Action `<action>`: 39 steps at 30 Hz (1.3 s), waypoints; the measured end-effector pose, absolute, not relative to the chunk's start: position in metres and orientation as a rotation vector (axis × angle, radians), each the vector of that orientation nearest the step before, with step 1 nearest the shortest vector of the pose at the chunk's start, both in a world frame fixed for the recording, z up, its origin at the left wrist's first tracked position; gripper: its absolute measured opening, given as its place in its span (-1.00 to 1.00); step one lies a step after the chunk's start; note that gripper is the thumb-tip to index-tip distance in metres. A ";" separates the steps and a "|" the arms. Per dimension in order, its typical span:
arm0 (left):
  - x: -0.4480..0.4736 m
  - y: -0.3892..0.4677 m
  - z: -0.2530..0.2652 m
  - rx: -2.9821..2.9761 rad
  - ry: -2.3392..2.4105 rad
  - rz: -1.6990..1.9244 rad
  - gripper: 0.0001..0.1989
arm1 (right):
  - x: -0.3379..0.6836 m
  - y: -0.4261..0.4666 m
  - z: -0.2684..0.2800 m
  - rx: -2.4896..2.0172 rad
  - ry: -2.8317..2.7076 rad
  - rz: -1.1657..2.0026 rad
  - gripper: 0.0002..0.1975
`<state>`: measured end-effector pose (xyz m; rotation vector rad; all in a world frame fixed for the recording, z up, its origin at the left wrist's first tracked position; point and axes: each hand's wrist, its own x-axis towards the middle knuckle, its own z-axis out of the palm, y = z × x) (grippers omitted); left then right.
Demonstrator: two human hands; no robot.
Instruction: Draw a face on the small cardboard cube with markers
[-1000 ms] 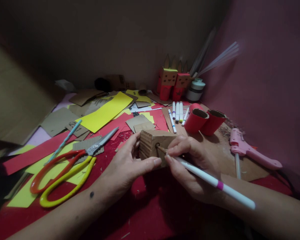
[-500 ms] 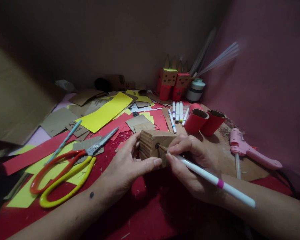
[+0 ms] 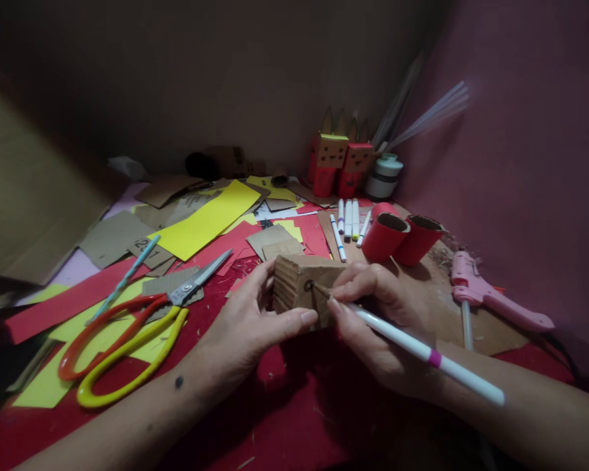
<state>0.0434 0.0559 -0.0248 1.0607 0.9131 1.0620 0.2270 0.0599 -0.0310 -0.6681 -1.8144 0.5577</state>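
Observation:
My left hand [image 3: 255,320] grips a small cardboard box [image 3: 292,278] by its left side, thumb across the front face. A dark round mark shows on that face. Between the fingertips of my right hand [image 3: 383,320] is a white marker [image 3: 397,337] with a purple band, its tip at or very near the round mark. The right fingers cover the right part of the box. Left of my left hand lie large scissors [image 3: 177,301] with one red and one yellow handle, blades apart.
Yellow paper [image 3: 206,222] and cardboard scraps [image 3: 115,239] spread over the left side. Several markers [image 3: 348,219] lie behind the box, beside red-covered tubes [image 3: 385,239]. A pink glue gun [image 3: 495,301] rests at right. Two box-headed figures [image 3: 334,157] stand at the back near a jar [image 3: 385,176].
The marker tip has shifted slightly right on the box face, showing more of the round mark. The left hand and box stay nearly in place.

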 end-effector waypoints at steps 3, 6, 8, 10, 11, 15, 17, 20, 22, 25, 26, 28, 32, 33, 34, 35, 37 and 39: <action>0.044 0.056 -0.024 1.053 0.909 1.071 -0.39 | 0.228 0.060 -0.030 -0.657 -1.823 0.554 -0.83; 0.044 0.056 -0.024 1.044 0.912 1.068 -0.39 | 0.228 0.059 -0.028 -0.660 -1.838 0.547 -0.83; 0.044 0.056 -0.024 1.044 0.917 1.067 -0.40 | 0.228 0.059 -0.028 -0.662 -1.839 0.545 -0.83; 0.044 0.056 -0.024 1.047 0.919 1.064 -0.40 | 0.227 0.059 -0.028 -0.661 -1.834 0.542 -0.83; 0.044 0.056 -0.024 1.049 0.922 1.065 -0.40 | 0.227 0.059 -0.028 -0.663 -1.830 0.543 -0.83; 0.043 0.056 -0.026 1.053 0.928 1.064 -0.38 | 0.227 0.059 -0.029 -0.660 -1.822 0.564 -0.83; 0.042 0.055 -0.026 1.055 0.927 1.064 -0.39 | 0.227 0.059 -0.030 -0.649 -1.822 0.567 -0.84; 0.042 0.055 -0.025 1.057 0.935 1.057 -0.38 | 0.228 0.059 -0.030 -0.642 -1.834 0.570 -0.83; 0.042 0.055 -0.025 1.056 0.936 1.048 -0.38 | 0.228 0.058 -0.029 -0.644 -1.843 0.569 -0.83; 0.043 0.055 -0.025 1.062 0.927 1.043 -0.40 | 0.228 0.058 -0.028 -0.643 -1.846 0.556 -0.82; 0.043 0.055 -0.025 1.062 0.929 1.043 -0.39 | 0.228 0.058 -0.028 -0.643 -1.851 0.554 -0.82; 0.043 0.055 -0.025 1.062 0.930 1.047 -0.37 | 0.228 0.058 -0.028 -0.640 -1.859 0.554 -0.82; 0.043 0.055 -0.025 1.051 0.929 1.045 -0.37 | 0.227 0.058 -0.028 -0.627 -1.855 0.558 -0.82; 0.043 0.055 -0.025 1.050 0.931 1.046 -0.37 | 0.227 0.058 -0.028 -0.625 -1.853 0.561 -0.82; 0.044 0.055 -0.025 1.050 0.934 1.045 -0.38 | 0.227 0.058 -0.028 -0.628 -1.851 0.563 -0.82; 0.044 0.055 -0.025 1.053 0.935 1.047 -0.38 | 0.227 0.058 -0.028 -0.629 -1.849 0.563 -0.82; 0.043 0.055 -0.025 1.061 0.934 1.053 -0.39 | 0.226 0.058 -0.028 -0.628 -1.852 0.562 -0.82; 0.043 0.055 -0.025 1.072 0.926 1.055 -0.40 | 0.226 0.058 -0.028 -0.621 -1.850 0.564 -0.82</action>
